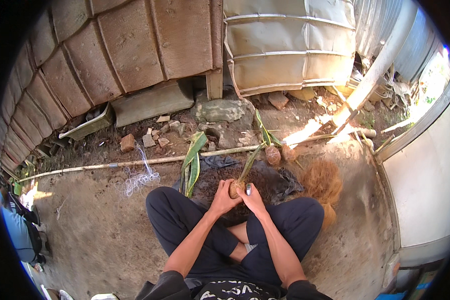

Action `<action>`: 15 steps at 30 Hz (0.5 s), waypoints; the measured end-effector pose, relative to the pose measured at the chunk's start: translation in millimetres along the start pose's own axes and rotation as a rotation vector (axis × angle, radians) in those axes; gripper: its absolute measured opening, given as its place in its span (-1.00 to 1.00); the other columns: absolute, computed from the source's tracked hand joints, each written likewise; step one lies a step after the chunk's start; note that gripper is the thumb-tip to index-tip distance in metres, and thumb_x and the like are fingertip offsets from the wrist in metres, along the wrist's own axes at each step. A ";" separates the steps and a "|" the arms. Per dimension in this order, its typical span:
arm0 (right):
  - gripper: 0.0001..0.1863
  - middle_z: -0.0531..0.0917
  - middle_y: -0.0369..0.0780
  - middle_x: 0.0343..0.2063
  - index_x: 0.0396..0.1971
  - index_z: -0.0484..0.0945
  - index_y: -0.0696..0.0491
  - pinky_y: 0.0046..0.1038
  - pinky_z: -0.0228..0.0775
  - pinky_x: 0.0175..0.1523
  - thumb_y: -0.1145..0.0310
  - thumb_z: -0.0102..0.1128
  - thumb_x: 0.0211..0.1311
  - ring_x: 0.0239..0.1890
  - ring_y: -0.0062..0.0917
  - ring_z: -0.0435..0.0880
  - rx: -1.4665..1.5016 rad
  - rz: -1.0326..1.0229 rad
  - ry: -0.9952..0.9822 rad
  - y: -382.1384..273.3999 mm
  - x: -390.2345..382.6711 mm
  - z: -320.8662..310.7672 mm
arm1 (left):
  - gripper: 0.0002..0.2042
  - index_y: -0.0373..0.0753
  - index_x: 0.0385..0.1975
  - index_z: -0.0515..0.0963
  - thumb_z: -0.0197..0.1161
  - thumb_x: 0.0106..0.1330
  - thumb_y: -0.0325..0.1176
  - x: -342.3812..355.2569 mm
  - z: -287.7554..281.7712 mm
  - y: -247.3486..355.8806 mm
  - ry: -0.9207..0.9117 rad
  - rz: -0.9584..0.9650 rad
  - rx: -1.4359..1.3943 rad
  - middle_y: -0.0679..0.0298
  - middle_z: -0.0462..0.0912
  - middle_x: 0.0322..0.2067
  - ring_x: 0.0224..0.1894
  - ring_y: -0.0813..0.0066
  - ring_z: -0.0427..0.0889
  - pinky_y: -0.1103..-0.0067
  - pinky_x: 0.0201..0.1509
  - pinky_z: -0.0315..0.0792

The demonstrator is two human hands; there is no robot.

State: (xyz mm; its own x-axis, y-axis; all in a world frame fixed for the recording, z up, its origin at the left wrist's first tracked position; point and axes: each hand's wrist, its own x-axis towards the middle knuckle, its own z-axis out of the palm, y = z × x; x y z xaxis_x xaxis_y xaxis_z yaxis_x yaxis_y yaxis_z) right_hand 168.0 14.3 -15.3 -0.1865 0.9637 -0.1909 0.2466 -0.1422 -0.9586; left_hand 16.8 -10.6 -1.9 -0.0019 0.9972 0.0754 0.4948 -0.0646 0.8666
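Over my crossed legs, a brown fibre-wrapped root ball (236,188) is held in both hands, with a snake plant leaf (246,165) rising from its top. My left hand (223,197) curls round the ball's left side. On its right side, my right hand (254,198) presses against it with the fingers closed. A small whitish object (248,189), too small to name, shows between the right thumb and fingers. Beneath the hands lies dark crumbly soil (214,186) on a black plastic sheet (287,181).
Loose snake plant leaves (191,165) lie left of the soil. Beyond it stand two wrapped balls, one a planted ball (272,155). Brown coconut fibre (322,185) is heaped right; tangled white string (140,180) lies left. A long pole (170,160) crosses behind. A person (22,230) is at far left.
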 end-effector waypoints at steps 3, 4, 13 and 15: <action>-0.60 0.53 -0.32 -0.45 -0.21 0.43 0.12 -0.58 0.35 -0.40 0.15 0.37 0.18 -0.49 -0.68 0.48 0.158 0.039 -0.023 -5.9 -1.2 -2.9 | -0.32 -0.33 0.17 0.33 0.37 0.01 -0.22 -0.8 -5.6 7.2 -0.027 0.032 -0.025 -0.01 0.39 -0.09 -0.01 -0.01 0.47 0.30 0.11 0.39; -0.58 0.55 -0.31 -0.42 -0.20 0.45 0.13 -0.56 0.39 -0.38 0.16 0.39 0.15 -0.46 -0.64 0.51 0.232 0.079 -0.036 -9.7 -2.1 -3.8 | -0.31 -0.32 0.18 0.32 0.36 0.03 -0.17 -0.7 -7.9 5.5 -0.044 0.059 -0.023 -0.01 0.39 -0.10 -0.03 -0.01 0.47 0.28 0.08 0.41; -0.72 0.50 -0.40 -0.43 -0.20 0.41 0.02 -0.57 0.39 -0.42 0.19 0.25 0.29 -0.48 -0.70 0.52 0.576 0.239 -0.187 -10.6 -9.0 -14.5 | -0.15 -0.18 0.36 0.16 0.41 0.06 -0.09 -3.7 -24.4 30.6 -0.060 0.048 -0.171 -0.11 0.58 -0.04 0.01 -0.03 0.60 0.30 0.07 0.46; -0.69 0.53 -0.36 -0.37 -0.15 0.42 0.03 -0.58 0.47 -0.39 0.18 0.25 0.28 -0.43 -0.68 0.57 0.598 0.225 -0.209 -9.8 -9.2 -14.2 | -0.10 -0.19 0.38 0.11 0.44 0.04 -0.09 -6.3 -28.2 34.2 -0.057 0.032 -0.145 -0.09 0.63 -0.15 -0.10 -0.03 0.65 0.30 -0.02 0.51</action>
State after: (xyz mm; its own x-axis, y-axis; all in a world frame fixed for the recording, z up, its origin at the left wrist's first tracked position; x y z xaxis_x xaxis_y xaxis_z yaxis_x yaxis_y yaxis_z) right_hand 180.9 10.1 -1.2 -0.3874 0.8402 -0.3794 -0.2565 -0.4935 -0.8311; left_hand 9.2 -20.2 41.2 0.0633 0.9948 0.0800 0.3635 -0.0976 0.9265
